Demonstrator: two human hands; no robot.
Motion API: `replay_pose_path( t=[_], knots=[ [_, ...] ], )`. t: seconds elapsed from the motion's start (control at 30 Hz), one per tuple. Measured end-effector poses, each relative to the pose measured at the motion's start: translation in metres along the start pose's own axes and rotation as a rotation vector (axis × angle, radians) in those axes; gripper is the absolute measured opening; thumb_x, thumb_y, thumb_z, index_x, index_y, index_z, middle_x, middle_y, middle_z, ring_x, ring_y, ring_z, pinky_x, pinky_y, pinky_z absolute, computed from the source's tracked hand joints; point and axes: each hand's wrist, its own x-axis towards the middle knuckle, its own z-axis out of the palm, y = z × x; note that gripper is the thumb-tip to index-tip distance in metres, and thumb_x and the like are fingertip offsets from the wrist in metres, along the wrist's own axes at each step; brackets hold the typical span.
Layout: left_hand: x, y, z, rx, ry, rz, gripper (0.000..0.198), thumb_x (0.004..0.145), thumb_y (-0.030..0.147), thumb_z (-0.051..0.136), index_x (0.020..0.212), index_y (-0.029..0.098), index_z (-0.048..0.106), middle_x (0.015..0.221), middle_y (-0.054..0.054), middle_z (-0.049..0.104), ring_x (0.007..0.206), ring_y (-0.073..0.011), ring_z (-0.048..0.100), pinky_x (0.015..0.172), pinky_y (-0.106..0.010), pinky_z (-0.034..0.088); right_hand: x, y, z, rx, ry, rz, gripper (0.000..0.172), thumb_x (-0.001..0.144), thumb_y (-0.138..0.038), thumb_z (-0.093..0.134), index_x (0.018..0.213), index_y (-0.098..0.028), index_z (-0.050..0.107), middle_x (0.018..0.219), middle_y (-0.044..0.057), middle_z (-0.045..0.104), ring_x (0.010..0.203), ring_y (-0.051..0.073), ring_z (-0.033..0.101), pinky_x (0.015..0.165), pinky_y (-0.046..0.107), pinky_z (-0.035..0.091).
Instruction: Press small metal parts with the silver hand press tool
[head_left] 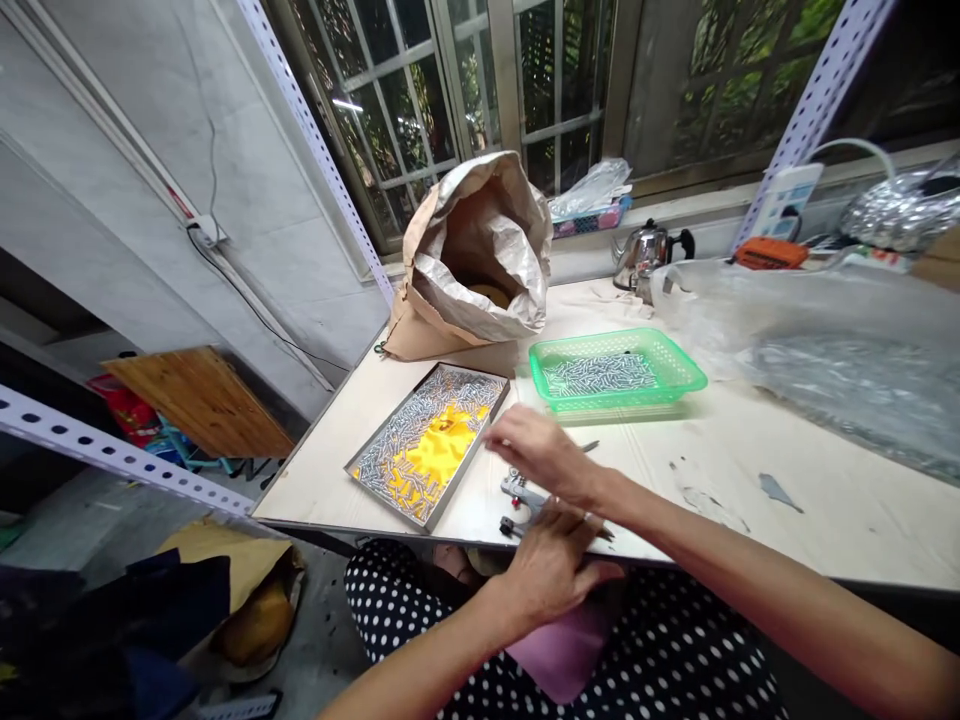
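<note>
Fingers (561, 522) of the left hand (546, 568) cover small grey metal tool (527, 493); the right hand (546, 455) is beside shallow rectangular metal tray (451, 478); I cannot tell either grip.

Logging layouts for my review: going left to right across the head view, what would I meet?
Wooden board → shallow tray of small metal pieces → green basket → gray scrap on the tabletop.
</note>
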Motion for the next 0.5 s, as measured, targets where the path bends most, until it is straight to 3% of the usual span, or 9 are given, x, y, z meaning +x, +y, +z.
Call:
replay_pose_path(
  t=[0.1,0.17,0.23,0.3,0.4,0.5],
  knots=[
    [0.01,-0.026,-0.037,0.133,0.213,-0.069,0.031,0.097,0.025,0.045,0.123,0.018,0.06,0.131,-0.013,0.058,0.122,-0.0246,0.052,0.101,-0.04,0.046,0.02,0.035,-0.055,-0.122,0.215,0.115,0.022,0.099,-0.025,0.044,0.098,-0.019,0.065,0.09,0.007,0.065,0.089,0.02,0.056,0.082,0.035,0.045],
    [0.018,-0.058,-0.068,0.246,0.295,-0.25,0.029,0.097,0.016,0.041,0.112,0.017,0.065,0.114,-0.012,0.064,0.107,-0.0219,0.057,0.093,-0.036,0.048,0.025,0.063,-0.082,-0.319,0.191,0.261,0.019,0.096,-0.023,0.048,0.099,-0.016,0.066,0.093,0.011,0.064,0.094,0.024,0.056,0.084,0.038,0.045],
    [0.026,-0.094,-0.093,0.353,0.245,-0.387,0.027,0.095,0.014,0.042,0.096,0.017,0.068,0.1,-0.01,0.065,0.099,-0.0228,0.056,0.087,-0.035,0.048,0.02,0.078,-0.094,-0.51,0.059,0.463,0.02,0.092,-0.017,0.052,0.106,-0.013,0.066,0.094,0.014,0.063,0.092,0.027,0.057,0.079,0.038,0.045],
    [0.033,-0.129,-0.108,0.397,0.145,-0.463,0.028,0.094,0.013,0.041,0.09,0.016,0.069,0.097,-0.011,0.065,0.097,-0.023,0.055,0.085,-0.034,0.046,0.006,0.073,-0.089,-0.557,-0.144,0.595,0.024,0.09,-0.014,0.052,0.11,-0.013,0.065,0.096,0.014,0.063,0.088,0.025,0.058,0.074,0.035,0.045],
    [0.042,-0.167,-0.108,0.408,0.005,-0.449,0.026,0.092,0.013,0.041,0.093,0.015,0.067,0.101,-0.011,0.064,0.1,-0.0232,0.054,0.088,-0.033,0.042,-0.027,0.035,-0.06,-0.317,-0.45,0.614,0.018,0.094,-0.018,0.051,0.093,-0.016,0.069,0.094,0.009,0.063,0.085,0.019,0.059,0.074,0.029,0.044],
    [0.047,-0.186,-0.101,0.391,-0.083,-0.404,0.029,0.092,0.017,0.038,0.086,0.015,0.066,0.094,-0.009,0.062,0.095,-0.0232,0.054,0.084,-0.033,0.041,-0.062,-0.008,-0.028,-0.135,-0.571,0.665,0.014,0.092,-0.027,0.057,0.094,-0.018,0.067,0.098,0.007,0.063,0.083,0.018,0.059,0.074,0.03,0.044]
  ],
)
